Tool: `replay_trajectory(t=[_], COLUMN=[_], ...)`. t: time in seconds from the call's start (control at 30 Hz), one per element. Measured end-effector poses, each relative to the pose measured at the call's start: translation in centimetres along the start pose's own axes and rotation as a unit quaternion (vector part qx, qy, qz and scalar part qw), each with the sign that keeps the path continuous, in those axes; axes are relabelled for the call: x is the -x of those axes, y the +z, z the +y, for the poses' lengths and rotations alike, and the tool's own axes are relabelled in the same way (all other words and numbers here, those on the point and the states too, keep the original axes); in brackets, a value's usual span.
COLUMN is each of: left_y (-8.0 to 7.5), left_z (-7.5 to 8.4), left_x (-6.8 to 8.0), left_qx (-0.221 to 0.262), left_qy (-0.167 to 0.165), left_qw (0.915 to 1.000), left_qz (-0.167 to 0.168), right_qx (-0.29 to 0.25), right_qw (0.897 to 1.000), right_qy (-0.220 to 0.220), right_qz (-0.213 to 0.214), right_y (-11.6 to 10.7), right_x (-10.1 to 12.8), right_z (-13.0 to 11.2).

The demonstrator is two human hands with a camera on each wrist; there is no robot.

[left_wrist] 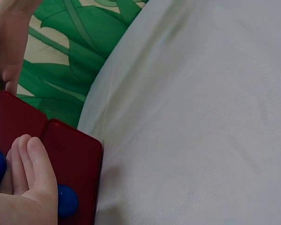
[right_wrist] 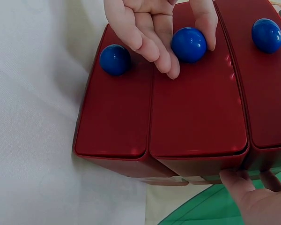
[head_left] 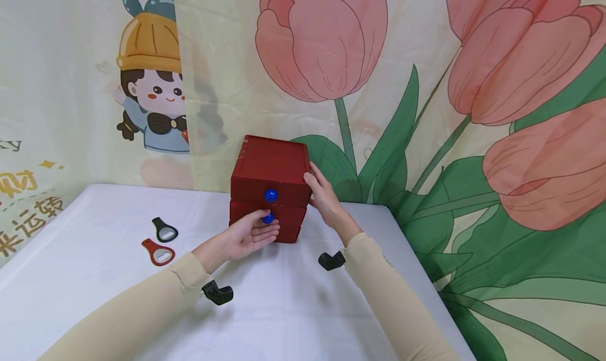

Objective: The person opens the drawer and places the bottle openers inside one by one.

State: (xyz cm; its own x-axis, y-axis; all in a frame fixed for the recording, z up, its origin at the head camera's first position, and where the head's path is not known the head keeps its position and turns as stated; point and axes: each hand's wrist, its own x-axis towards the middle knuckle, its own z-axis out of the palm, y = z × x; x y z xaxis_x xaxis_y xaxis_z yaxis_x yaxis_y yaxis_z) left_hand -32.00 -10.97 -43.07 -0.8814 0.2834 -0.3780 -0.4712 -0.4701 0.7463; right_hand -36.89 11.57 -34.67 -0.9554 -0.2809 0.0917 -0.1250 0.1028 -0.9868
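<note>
all drawers of the red drawer box (head_left: 270, 184) look closed; the left hand (head_left: 248, 234) pinches the middle blue knob (right_wrist: 189, 44), the right hand (head_left: 324, 195) lies open-fingered bracing the side, nothing pulled out yet.

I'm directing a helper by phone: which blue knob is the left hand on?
Find the red drawer box on the white table. Its front carries stacked blue knobs. The left hand pinches the middle knob; the others sit untouched.
</note>
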Motion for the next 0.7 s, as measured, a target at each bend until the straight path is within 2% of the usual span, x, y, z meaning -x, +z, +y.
replay_trajectory(t=[0.37,0.7], left_y=[0.33,0.22], left_z=[-0.10,-0.16], left_x=[0.11,0.04], left_qx=[0.025,0.019], left_qy=[0.006,0.009], left_qw=[0.9997,0.9998], left_qz=[0.001,-0.002], right_qx=[0.005,-0.006], right_qw=[1.000,1.000], right_qy=[0.000,0.003], right_qz=[-0.003,-0.002], right_y=[0.03,0.07], right_x=[-0.06,-0.11], right_z=[0.05,0.03])
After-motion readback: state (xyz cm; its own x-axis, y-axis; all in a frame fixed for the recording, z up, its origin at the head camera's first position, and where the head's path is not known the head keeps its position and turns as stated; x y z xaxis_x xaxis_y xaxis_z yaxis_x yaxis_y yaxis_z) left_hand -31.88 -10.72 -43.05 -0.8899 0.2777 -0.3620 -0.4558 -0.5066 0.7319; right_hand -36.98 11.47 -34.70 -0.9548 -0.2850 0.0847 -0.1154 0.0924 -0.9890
